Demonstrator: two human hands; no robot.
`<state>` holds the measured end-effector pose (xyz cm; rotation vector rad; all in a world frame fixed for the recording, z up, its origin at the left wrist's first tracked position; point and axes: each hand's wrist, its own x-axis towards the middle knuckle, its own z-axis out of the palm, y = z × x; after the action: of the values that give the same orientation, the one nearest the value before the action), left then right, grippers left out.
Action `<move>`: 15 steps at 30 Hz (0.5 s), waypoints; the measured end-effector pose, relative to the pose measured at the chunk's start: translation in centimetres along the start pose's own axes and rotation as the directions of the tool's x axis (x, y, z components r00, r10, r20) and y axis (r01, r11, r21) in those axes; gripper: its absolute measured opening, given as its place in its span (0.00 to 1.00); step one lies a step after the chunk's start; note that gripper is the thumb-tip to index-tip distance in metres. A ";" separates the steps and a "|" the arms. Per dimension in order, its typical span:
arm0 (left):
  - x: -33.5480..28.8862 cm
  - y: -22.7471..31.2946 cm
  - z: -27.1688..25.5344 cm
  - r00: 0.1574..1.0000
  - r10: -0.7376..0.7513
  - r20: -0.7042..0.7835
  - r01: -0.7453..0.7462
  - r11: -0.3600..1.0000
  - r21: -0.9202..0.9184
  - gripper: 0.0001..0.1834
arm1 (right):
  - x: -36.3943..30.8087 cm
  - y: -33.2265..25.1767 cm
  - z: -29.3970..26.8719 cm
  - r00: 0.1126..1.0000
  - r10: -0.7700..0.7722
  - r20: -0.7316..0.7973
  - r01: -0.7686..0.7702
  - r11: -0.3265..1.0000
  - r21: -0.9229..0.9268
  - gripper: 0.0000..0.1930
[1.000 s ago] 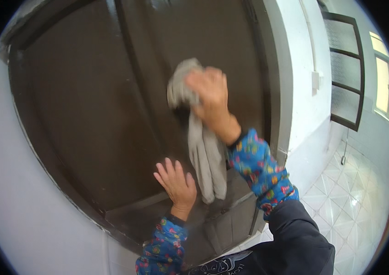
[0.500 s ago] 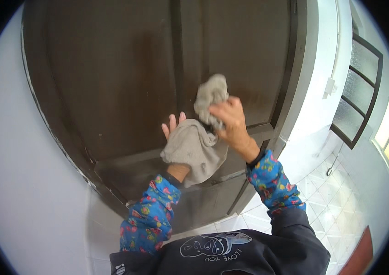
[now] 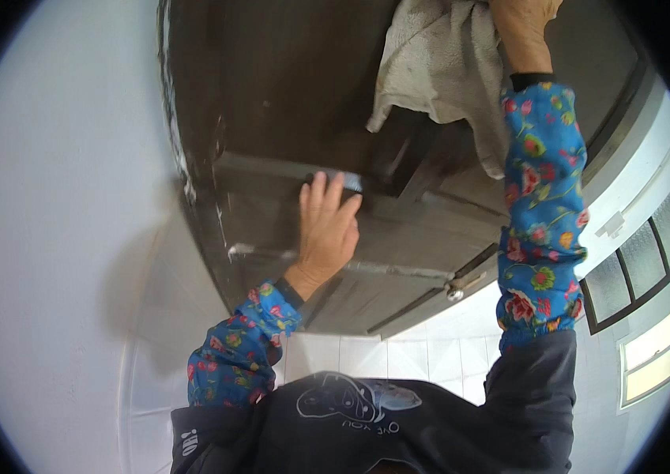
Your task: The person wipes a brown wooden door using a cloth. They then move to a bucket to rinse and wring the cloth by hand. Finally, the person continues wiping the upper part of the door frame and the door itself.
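A beige-grey towel-like cloth [image 3: 438,75] hangs in loose folds from my right hand [image 3: 523,28], spread against the upper part of a dark brown panelled door [image 3: 295,95]. My fingers close on the cloth near the picture's top edge, where the fingertips are partly cut off. Lower and to the left, my bare left hand [image 3: 327,229] holds nothing. Its fingers point up and rest on or just over the door's horizontal rail. Both forearms wear blue flowered sleeve covers.
A round metal door knob [image 3: 454,292] sits on the door's lower right. White wall [image 3: 58,197] borders the door on the left. At the right are a dark-framed window [image 3: 635,265] of patterned glass and a bright window [image 3: 653,359]. Pale tiles [image 3: 366,357] show below.
My right hand has gone up and to the right, and the bunched cloth now hangs open. The cloth draped over my left hand is off it. The view has shifted on the door.
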<state>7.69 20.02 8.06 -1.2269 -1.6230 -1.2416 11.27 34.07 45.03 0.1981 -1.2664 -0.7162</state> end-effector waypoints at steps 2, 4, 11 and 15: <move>-2.9 -1.5 -2.7 0.996 -0.086 -0.022 0.087 0.994 0.063 0.20 | -3.5 -5.2 0.4 0.998 -0.038 0.045 0.029 0.982 0.188 0.12; -5.5 -1.8 -3.1 0.912 -0.385 -0.143 0.367 0.920 -0.138 0.19 | -9.3 -9.1 -1.5 0.972 -0.105 0.208 0.012 0.915 0.404 0.19; -5.0 -1.1 -3.3 0.642 -0.766 0.035 0.567 0.444 -0.694 0.33 | -19.5 -17.9 -8.1 0.756 -0.263 0.600 -0.321 0.650 0.689 0.22; -3.6 -1.4 -2.2 0.761 -0.648 0.024 0.432 0.479 -0.764 0.46 | -17.9 -21.6 -10.5 0.359 -0.119 0.926 -0.916 0.145 0.374 0.20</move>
<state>7.29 16.93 4.88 -0.8718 -1.3548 -2.5678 10.58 25.45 16.37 0.3597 -2.4722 0.9141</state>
